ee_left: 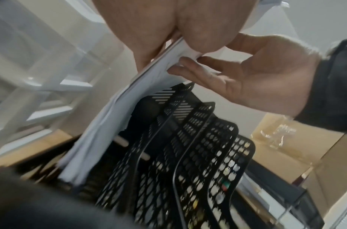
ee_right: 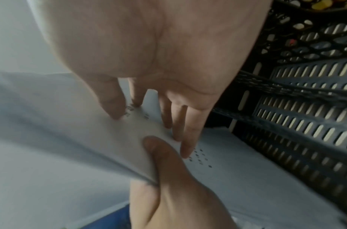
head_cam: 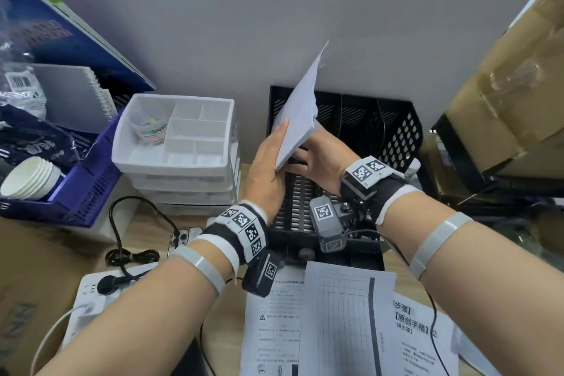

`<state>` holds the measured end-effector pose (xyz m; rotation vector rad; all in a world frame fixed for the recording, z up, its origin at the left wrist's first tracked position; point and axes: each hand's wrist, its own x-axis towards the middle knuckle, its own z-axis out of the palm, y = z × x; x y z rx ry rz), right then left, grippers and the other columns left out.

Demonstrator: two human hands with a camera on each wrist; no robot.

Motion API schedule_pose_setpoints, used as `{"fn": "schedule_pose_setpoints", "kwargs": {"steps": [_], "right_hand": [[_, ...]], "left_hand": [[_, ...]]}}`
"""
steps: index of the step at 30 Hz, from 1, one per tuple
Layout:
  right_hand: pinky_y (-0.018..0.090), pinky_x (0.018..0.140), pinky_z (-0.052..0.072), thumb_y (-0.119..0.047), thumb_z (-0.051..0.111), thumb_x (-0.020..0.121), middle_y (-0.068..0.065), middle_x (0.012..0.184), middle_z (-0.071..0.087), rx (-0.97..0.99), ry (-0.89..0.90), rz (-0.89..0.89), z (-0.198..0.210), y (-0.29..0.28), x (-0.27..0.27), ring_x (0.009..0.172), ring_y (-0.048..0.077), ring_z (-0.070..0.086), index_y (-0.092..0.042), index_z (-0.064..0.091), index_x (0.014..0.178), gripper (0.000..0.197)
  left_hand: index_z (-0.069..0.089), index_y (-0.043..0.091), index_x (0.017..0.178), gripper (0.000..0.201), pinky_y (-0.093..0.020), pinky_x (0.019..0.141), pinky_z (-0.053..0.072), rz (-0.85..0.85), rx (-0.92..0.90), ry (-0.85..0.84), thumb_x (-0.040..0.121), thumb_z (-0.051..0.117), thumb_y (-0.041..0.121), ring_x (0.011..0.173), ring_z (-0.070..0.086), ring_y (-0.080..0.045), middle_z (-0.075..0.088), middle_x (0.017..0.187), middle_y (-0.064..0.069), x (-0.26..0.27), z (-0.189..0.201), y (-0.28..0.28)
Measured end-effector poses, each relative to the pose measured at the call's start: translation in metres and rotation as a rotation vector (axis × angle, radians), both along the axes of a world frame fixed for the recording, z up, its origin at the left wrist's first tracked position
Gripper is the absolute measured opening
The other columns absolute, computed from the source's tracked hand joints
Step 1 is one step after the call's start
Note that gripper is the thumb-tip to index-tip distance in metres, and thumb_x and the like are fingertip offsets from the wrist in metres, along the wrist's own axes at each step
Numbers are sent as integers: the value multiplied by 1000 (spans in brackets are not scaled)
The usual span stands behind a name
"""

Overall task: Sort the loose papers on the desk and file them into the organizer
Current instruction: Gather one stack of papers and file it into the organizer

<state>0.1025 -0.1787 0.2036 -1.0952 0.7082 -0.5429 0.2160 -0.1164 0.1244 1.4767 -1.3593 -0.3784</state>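
I hold a stack of white papers [head_cam: 300,110] tilted on edge above the left end of the black mesh organizer [head_cam: 381,125]. My left hand [head_cam: 268,168] grips the stack's lower left edge, thumb on one face. My right hand [head_cam: 320,152] is behind the stack, its straight fingers touching the printed face. In the left wrist view the stack [ee_left: 114,116] slants down beside the organizer's dividers [ee_left: 198,155], with my right hand's fingertips [ee_left: 178,68] on it. The right wrist view shows my right hand's fingers [ee_right: 186,139] and the left thumb [ee_right: 161,155] on the paper [ee_right: 70,124]. Loose printed sheets [head_cam: 345,323] lie on the desk near me.
A white compartment tray on stacked drawers [head_cam: 174,162] stands left of the organizer. Further left is a blue basket [head_cam: 76,192] with paper cups [head_cam: 30,177]. A power strip [head_cam: 88,293], cable and phone [head_cam: 183,236] lie at front left. Cardboard boxes [head_cam: 503,85] crowd the right.
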Motion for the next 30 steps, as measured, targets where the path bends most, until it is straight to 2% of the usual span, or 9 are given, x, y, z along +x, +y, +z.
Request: {"fn": "schedule_pose_setpoints", "kwargs": {"steps": [4,8,12,17,22,24,26,28,30], "right_hand": [[55,93,53,-6,55,91,19,124,64,-15,161,17,-16,3,-8,112,36,65,-42,37,143,66],[52,93,53,4,53,85,1,133,59,-92,332,99,-21,8,-14,111,29,63,-51,29,145,85],[49,92,55,7,53,84,-2,151,40,-138,305,132,-20,14,-13,99,18,63,-52,24,146,91],[38,95,54,16,47,84,-8,150,39,-104,149,97,-20,16,-12,124,19,59,-52,31,145,92],[52,95,53,-1,57,73,3,153,39,-303,395,194,-29,26,3,128,19,52,-53,19,148,98],[59,86,54,-3,58,74,8,147,47,-312,453,237,-36,31,4,101,20,57,-58,17,145,99],[51,79,54,-1,57,77,2,144,45,-312,486,238,-39,35,0,82,31,55,-56,17,146,97],[51,87,55,0,56,83,-3,142,43,-320,537,242,-41,37,-5,98,47,62,-51,17,149,92],[55,93,52,0,55,86,1,145,44,-351,585,235,-44,38,-10,112,47,60,-49,18,150,88]], "left_hand": [[19,32,160,68,-13,114,33,-183,253,157,102,42,5,141,42,-6,37,158,-1,-7,-17,8],[6,33,160,70,-39,112,40,-177,498,-81,103,44,21,138,49,-28,43,155,-9,-6,-39,9],[17,26,159,58,-37,104,43,-115,481,-91,105,36,31,133,53,-32,48,153,-10,-3,-26,12],[25,44,153,50,-43,103,49,-28,365,-63,103,30,49,127,59,-25,53,148,4,8,-30,23],[19,39,149,60,-55,92,53,2,553,-147,95,44,42,116,62,-33,53,137,-6,4,-52,24],[28,31,141,53,-53,84,56,35,646,-238,91,47,34,105,64,-37,53,126,-11,3,-55,22],[42,18,135,44,-52,88,54,41,677,-258,94,47,31,108,62,-38,55,126,-14,8,-54,18],[50,10,132,40,-51,94,53,46,696,-217,97,47,31,112,62,-37,60,127,-15,15,-52,16],[49,10,131,42,-51,96,52,68,715,-158,97,51,35,111,63,-38,64,124,-15,20,-51,16]]}}
